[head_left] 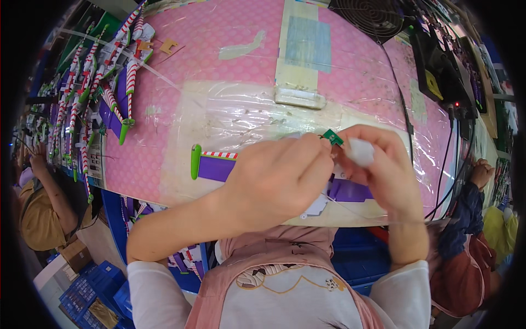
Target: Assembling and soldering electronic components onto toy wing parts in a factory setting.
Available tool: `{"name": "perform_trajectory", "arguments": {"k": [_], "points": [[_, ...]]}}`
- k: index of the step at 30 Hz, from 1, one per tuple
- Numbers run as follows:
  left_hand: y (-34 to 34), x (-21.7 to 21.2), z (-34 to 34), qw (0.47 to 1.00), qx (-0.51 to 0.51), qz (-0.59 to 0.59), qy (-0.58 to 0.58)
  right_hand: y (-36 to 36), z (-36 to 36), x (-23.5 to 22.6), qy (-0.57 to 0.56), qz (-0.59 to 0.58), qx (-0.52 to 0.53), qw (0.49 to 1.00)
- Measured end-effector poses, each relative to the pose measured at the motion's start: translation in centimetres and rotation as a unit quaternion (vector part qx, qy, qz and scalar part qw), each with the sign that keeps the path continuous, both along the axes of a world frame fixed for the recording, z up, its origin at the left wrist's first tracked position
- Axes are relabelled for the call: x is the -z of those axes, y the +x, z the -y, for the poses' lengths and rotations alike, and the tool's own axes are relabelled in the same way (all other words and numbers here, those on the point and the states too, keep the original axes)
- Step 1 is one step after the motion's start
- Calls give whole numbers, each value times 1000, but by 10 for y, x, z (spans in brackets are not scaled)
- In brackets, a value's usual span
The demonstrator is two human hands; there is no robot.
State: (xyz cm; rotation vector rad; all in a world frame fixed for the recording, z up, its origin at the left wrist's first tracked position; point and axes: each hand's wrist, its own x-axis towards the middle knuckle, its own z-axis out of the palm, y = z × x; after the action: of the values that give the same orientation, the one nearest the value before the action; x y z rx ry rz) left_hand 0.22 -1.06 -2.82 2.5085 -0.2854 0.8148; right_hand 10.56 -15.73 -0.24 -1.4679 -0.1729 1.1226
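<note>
A small green circuit board (pixel 332 137) sits between the fingertips of both my hands above the bench. My left hand (pixel 279 175) is closed in a pinch at the board's lower left edge. My right hand (pixel 386 170) pinches at its right side, with a white cover (pixel 360 152) on one finger. Beneath my hands lies a toy wing piece (pixel 215 168), purple with a red-and-white striped edge and a green tip. Another purple part (pixel 350 191) shows under my right hand. My left hand hides the middle of this toy assembly.
A heap of striped toy wings (pixel 90 82) fills the bench's left side. Tan cardboard pieces (pixel 169 46) lie beside it. A black fan (pixel 368 16) stands at the back, its cable (pixel 399 82) running down the right. Co-workers' arms (pixel 55 192) show at both sides.
</note>
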Motion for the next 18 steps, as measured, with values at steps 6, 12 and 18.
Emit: {"name": "perform_trajectory", "arguments": {"k": [6,12,18], "points": [[31,2,-2,983,-34,-151,100,60,-38,20,-147,375,-205,892],[27,-11,-25,986,-37,-134,-86,63,-9,33,-20,428,144,892],[10,-32,-43,959,-161,-173,-158,176,79,14,108,155,502,844]]}}
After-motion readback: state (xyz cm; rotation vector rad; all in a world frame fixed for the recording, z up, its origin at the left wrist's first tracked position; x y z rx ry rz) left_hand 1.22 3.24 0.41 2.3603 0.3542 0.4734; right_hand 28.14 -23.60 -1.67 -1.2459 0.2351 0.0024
